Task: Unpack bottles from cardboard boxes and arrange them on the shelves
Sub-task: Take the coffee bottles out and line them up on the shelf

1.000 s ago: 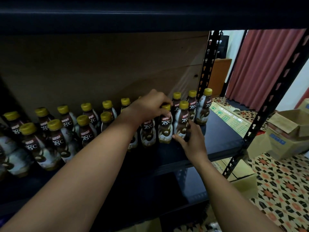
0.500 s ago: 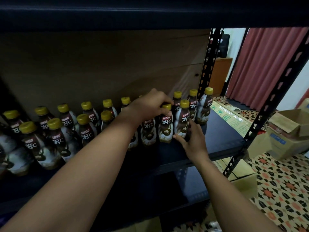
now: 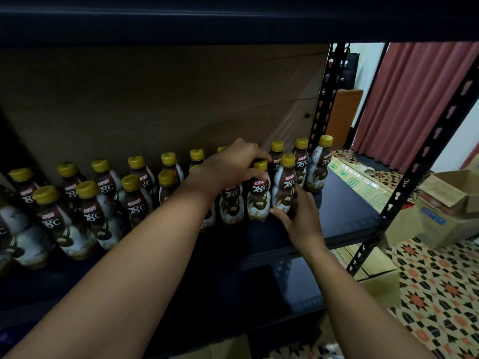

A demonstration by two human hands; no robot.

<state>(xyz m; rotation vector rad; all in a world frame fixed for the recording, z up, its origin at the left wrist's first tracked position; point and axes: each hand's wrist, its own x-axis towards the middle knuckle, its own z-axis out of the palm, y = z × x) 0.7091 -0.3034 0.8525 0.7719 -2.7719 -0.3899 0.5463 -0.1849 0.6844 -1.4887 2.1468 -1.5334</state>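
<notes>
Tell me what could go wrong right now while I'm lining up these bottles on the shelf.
The yellow-capped brown coffee bottles stand packed close together, so nudging the one your left hand grips by the cap could topple its neighbours. The bottle your right hand holds low may tip if pushed there.

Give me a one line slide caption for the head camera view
Left hand grips a bottle's cap while right hand steadies the neighbouring bottle on the shelf.
</notes>
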